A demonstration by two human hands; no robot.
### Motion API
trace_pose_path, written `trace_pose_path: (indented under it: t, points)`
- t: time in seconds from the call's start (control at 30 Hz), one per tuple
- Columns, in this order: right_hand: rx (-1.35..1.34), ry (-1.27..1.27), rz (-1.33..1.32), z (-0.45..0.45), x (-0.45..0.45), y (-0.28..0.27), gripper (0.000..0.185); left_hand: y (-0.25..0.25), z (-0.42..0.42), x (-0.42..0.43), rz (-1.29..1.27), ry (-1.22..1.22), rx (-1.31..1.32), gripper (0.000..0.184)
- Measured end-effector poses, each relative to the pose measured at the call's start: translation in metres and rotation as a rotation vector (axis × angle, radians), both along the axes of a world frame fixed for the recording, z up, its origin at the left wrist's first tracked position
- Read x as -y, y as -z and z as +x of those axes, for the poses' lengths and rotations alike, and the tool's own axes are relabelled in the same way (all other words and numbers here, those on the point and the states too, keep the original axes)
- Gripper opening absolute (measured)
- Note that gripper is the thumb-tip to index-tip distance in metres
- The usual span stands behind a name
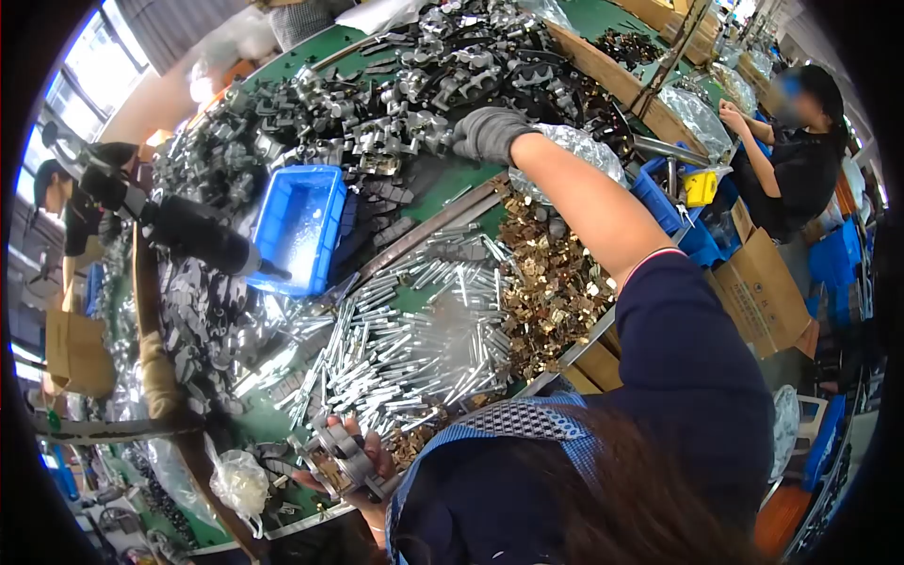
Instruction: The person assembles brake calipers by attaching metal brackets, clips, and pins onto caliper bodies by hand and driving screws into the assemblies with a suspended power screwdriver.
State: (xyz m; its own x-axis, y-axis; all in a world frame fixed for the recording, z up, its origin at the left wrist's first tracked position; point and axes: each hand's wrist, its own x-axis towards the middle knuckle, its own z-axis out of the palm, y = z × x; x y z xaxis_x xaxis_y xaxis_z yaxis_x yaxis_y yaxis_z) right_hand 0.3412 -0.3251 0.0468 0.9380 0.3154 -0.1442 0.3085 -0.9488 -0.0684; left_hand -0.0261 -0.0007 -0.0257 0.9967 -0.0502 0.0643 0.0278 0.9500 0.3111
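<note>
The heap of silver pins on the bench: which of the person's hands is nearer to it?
Left. The left hand, holding a metal part, is right by the near edge of the silver pins; the gloved right hand is farther off, beyond them.

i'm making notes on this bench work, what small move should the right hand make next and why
Probably close the grey-gloved right hand on one irregular silvery-grey metal casting: its fingers are at the pile's edge, while the bare left hand is occupied holding a rounded grey metal part.
</note>
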Motion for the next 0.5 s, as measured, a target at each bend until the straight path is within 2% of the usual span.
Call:
trace_pose_path:
  t: [0.03, 0.1, 0.17, 0.23, 0.27, 0.3, 0.33, 0.37, 0.4, 0.43, 0.5]
  points:
    - [0.006, 0.001, -0.002, 0.005, 0.007, -0.001, 0.034, -0.003, 0.000, -0.001, -0.028, 0.059, 0.069, 0.086]
    - [0.353, 0.274, 0.258, 0.006, 0.038, -0.002, 0.037, 0.005, -0.011, -0.010, 0.063, -0.023, -0.049, 0.085]
    - [0.398, 0.428, 0.331, 0.004, 0.083, -0.011, 0.038, 0.005, -0.010, -0.010, 0.110, -0.045, -0.092, 0.084]
    - [0.403, 0.572, 0.264, -0.011, 0.121, -0.018, 0.040, -0.006, -0.005, 0.000, 0.053, -0.171, -0.304, 0.082]
    - [0.378, 0.626, 0.182, -0.009, 0.150, -0.008, 0.040, -0.013, 0.000, 0.008, 0.204, -0.230, -0.380, 0.079]
    - [0.354, 0.684, 0.098, -0.006, 0.179, 0.005, 0.040, -0.016, 0.005, 0.013, 0.199, -0.200, -0.372, 0.079]
    - [0.284, 0.755, 0.140, -0.013, 0.197, 0.003, 0.042, -0.017, 0.011, 0.017, 0.330, -0.253, -0.498, 0.075]
    - [0.346, 0.773, 0.057, -0.027, 0.214, 0.005, 0.040, -0.019, 0.016, 0.023, 0.465, -0.305, -0.619, 0.074]
    - [0.317, 0.837, 0.039, -0.029, 0.234, 0.008, 0.040, -0.029, 0.024, 0.035, 0.502, -0.344, -0.632, 0.071]
    - [0.287, 0.897, 0.023, -0.030, 0.251, 0.010, 0.040, -0.018, 0.026, 0.029, 0.493, -0.294, -0.605, 0.070]
    - [0.272, 0.904, -0.019, -0.033, 0.276, 0.015, 0.041, -0.012, 0.027, 0.027, 0.454, -0.251, -0.640, 0.069]
